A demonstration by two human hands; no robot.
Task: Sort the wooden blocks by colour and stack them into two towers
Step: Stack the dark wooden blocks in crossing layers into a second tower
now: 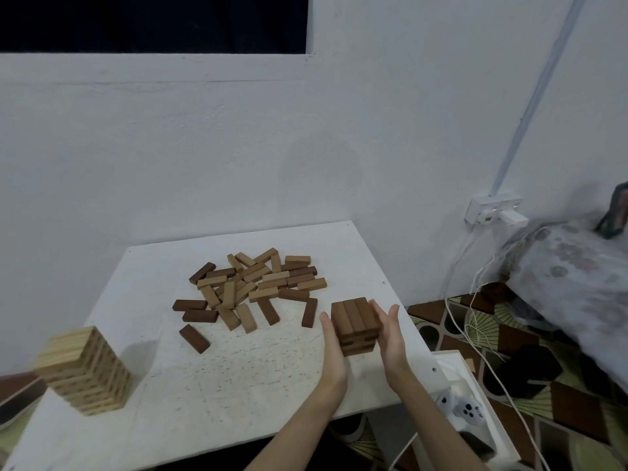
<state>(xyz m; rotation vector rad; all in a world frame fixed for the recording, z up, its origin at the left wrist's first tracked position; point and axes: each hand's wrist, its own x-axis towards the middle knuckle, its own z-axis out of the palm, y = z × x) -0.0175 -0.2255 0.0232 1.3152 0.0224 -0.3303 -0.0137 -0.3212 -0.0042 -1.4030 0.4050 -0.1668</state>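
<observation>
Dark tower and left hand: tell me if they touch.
Touching. The head view shows the left hand with straight fingers pressed flat against the near-left side of the dark tower, with no gap between them.

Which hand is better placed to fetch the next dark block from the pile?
Probably the left hand: it flanks the dark tower on the pile side, and a loose dark block lies just beyond it.

The dark tower (pixel 355 326) and pale tower (pixel 86 367) are showing smooth matt wood, like the loose blocks (pixel 253 287), while the white counter (pixel 217 379) is looking matt and speckled.
</observation>
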